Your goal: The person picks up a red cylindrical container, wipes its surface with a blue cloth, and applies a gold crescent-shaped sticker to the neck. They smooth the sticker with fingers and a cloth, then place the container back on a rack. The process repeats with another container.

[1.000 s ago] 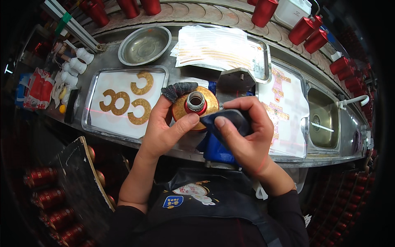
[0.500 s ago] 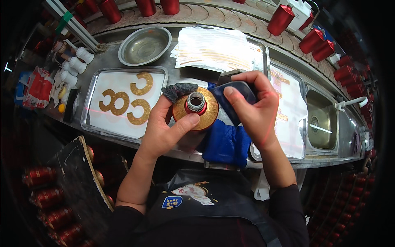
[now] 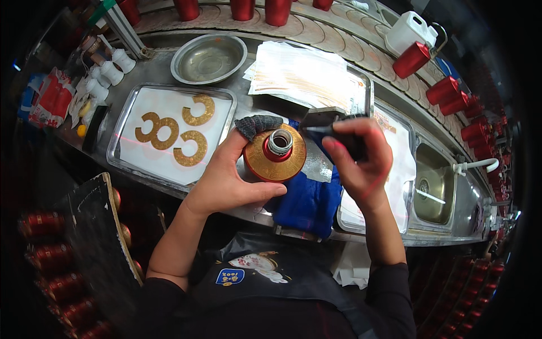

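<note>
My left hand (image 3: 223,183) is wrapped round a red bottle (image 3: 275,158) with a gold top face and a bare, uncapped threaded neck. A dark knitted finger cover (image 3: 257,125) sits on my left index finger, against the bottle's far side. To the right, my right hand (image 3: 364,155) pinches a dark, flat scraper-like piece (image 3: 351,141), seen nearly edge-on, just off the bottle. Under and beside the bottle lies a folded blue cloth (image 3: 307,206). A grey metal block (image 3: 324,117) stands behind it.
Gold C-shaped labels (image 3: 195,148) lie on white paper in a steel tray (image 3: 113,155) at left. Behind are a steel bowl (image 3: 179,70) and a paper stack (image 3: 305,70). A sink (image 3: 435,192) is at right. Red bottles (image 3: 411,59) stand along the conveyor (image 3: 322,37).
My right hand has turned the dark flat piece from face-up to nearly edge-on. My left thumb has shifted from the bottle's top down to its near side. Bottles on the conveyor have moved.
</note>
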Demonstrator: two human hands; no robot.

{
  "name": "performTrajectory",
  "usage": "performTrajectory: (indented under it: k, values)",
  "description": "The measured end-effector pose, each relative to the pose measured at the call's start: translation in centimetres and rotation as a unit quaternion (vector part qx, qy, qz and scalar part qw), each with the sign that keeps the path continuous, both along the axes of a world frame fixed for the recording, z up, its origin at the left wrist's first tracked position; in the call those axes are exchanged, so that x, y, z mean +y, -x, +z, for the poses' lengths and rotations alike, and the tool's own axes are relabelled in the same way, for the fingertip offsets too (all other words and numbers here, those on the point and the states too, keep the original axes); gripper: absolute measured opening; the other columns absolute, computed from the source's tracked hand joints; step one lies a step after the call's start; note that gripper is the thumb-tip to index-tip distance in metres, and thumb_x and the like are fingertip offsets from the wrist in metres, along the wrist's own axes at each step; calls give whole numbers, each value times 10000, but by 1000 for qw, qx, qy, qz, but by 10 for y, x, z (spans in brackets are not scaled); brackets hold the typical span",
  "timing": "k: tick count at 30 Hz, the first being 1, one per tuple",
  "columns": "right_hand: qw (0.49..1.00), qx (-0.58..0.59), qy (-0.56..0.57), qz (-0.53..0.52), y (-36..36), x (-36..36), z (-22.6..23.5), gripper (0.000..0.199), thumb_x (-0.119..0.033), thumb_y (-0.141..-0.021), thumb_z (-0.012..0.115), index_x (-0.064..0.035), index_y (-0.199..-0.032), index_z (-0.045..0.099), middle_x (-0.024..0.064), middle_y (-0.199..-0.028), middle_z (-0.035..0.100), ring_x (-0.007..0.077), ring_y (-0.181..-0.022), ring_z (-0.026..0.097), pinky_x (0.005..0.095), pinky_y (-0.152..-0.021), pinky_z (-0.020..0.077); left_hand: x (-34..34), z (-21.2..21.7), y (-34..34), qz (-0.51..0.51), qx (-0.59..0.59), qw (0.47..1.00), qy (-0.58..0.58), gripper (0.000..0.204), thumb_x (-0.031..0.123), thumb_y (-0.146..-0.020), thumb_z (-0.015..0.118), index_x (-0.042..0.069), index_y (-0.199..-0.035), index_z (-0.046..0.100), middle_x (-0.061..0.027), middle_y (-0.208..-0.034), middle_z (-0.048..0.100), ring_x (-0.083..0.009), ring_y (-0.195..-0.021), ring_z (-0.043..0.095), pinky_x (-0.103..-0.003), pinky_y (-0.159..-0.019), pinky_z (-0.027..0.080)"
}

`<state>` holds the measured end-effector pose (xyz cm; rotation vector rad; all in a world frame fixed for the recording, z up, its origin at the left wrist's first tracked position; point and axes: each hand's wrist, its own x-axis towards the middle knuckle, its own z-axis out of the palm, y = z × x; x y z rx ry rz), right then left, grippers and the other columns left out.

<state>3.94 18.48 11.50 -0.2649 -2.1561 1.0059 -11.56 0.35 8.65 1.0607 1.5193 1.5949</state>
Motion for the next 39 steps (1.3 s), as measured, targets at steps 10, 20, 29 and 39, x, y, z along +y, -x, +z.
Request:
performTrajectory:
  k: [10,20,29,39]
  values:
    - [948,36,-187,253,6,5,19,188,-10,-696,801,-57,-856,715,118,-844,684,310,-820,681,398,-695,559,0,-1,4,2,-22,999,25,800,133,-656,916,52,-1362,549,-91,-1277,625,-204,-1194,600,-342,-1058,452]
    - [957,42,-197,208,-6,-17,14,189,15,-713,747,-23,-897,730,100,-867,673,296,-798,664,379,-684,544,3,-12,-3,37,19,999,-10,768,148,-640,903,72,-1327,568,-111,-1257,607,-246,-1197,599,-354,-1043,459]
    - [972,55,-205,97,-14,-35,12,261,72,-684,724,0,-935,734,102,-842,639,303,-813,662,381,-674,548,14,-20,-32,186,215,957,-62,702,164,-634,915,116,-1258,596,-116,-1175,519,-311,-1112,565,-395,-964,490]
    - [961,35,-211,175,-11,-44,14,274,77,-697,709,-14,-955,734,101,-820,624,306,-799,661,379,-687,542,21,-30,-47,310,321,894,-36,752,361,-625,949,132,-1258,615,-101,-1134,513,-310,-1083,530,-416,-920,459]
